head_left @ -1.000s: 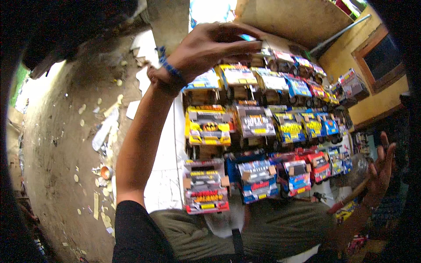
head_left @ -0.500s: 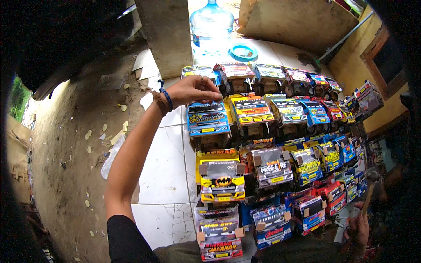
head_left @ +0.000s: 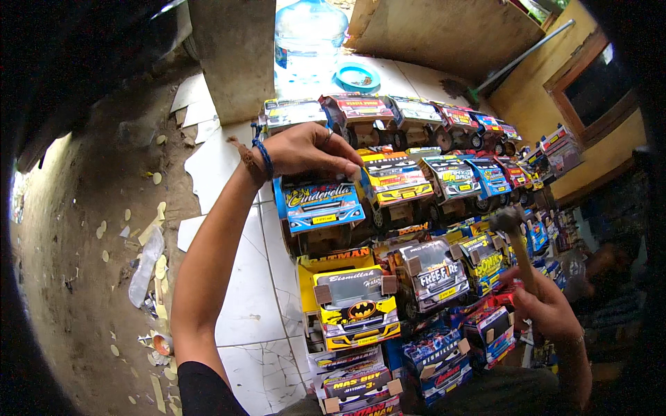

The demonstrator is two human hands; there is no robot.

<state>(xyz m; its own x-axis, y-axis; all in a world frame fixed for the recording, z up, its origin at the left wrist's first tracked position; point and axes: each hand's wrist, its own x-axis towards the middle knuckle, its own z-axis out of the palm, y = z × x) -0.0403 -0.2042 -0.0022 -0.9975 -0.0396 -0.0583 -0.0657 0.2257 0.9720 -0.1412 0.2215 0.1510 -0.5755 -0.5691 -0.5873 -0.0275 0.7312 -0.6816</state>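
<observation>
My left hand (head_left: 305,149) reaches over a blue toy truck (head_left: 324,206) at the left of the second row. Thumb and fingertips come together in a pinch above that truck's right edge, and whatever is between them is too small to make out. A yellow toy truck (head_left: 394,182) stands just beyond the fingertips. My right hand (head_left: 551,305) grips a hammer (head_left: 525,260) by its wooden handle. The dark hammer head (head_left: 507,219) is raised over the toy trucks on the right, apart from my left hand.
Several rows of printed toy trucks (head_left: 357,305) cover the white tiles (head_left: 253,315). A large blue water bottle (head_left: 312,35) and a blue basin (head_left: 357,78) stand at the back. To the left, scraps (head_left: 149,267) litter the dirt floor (head_left: 76,236).
My right hand has brought the hammer up and leftward from the lower right. My left hand stays pinched, its fingertips now lower over the blue truck. The view has shifted.
</observation>
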